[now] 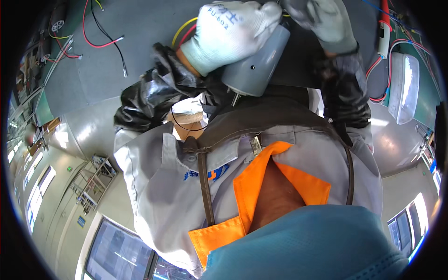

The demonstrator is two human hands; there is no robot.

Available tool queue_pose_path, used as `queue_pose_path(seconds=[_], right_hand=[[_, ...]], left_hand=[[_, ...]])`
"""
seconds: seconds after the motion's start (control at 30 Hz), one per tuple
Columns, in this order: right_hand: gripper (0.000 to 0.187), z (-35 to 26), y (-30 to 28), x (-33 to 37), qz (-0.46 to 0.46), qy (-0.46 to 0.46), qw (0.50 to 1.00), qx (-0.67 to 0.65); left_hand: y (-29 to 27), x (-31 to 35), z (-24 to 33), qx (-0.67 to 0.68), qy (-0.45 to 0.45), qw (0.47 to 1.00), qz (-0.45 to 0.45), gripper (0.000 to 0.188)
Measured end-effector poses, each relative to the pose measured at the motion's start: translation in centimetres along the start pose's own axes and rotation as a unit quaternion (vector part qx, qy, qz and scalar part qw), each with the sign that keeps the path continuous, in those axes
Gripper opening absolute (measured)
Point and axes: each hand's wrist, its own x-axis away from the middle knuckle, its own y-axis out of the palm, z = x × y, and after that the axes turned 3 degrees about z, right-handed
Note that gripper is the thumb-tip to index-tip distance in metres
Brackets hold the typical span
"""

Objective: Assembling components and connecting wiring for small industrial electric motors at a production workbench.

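A grey cylindrical motor (254, 65) lies tilted on the dark work surface, its thin metal shaft pointing toward my body. My left hand (233, 35), in a white glove, lies against the upper left of the motor. Its fingers are closed by the motor's far end. Just right of there, my right hand (322, 21) is also gloved, fingers curled and partly blurred. Something small and dark shows between the two hands at the top edge, too unclear to name. A yellow wire (182, 30) and a red one come out from behind my left glove.
Red and black loose wires (100, 44) lie on the dark work surface (144, 23) at the left. At the right are a red-and-white handled tool (384, 35) with red and blue wiring and a clear plastic bin (404, 88). A dark apron (275, 109) covers my front near the motor.
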Motion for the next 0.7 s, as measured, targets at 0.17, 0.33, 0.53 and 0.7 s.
queue_pose_path(seconds=[0.17, 0.33, 0.53, 0.7], right_hand=[[0.016, -0.9, 2.2, 3.0, 0.053, 0.061, 0.995, 0.056], [0.012, 0.3, 3.7, -4.0, -0.039, -0.01, 0.998, -0.043], [0.015, -3.0, 1.1, -1.2, 0.131, -0.084, 0.943, 0.293], [0.042, -0.5, -7.4, 10.3, 0.222, -0.079, 0.679, 0.695]], left_hand=[[-0.6, 1.8, -3.1, -0.089, 0.216, 0.972, 0.034, 0.026], [0.1, 0.3, -1.0, -0.023, 0.219, 0.975, -0.042, 0.029], [-2.3, 0.4, 0.0, -0.119, 0.047, 0.987, -0.099, 0.015], [-2.9, -2.3, -2.5, 0.036, 0.092, 0.995, -0.03, 0.024]])
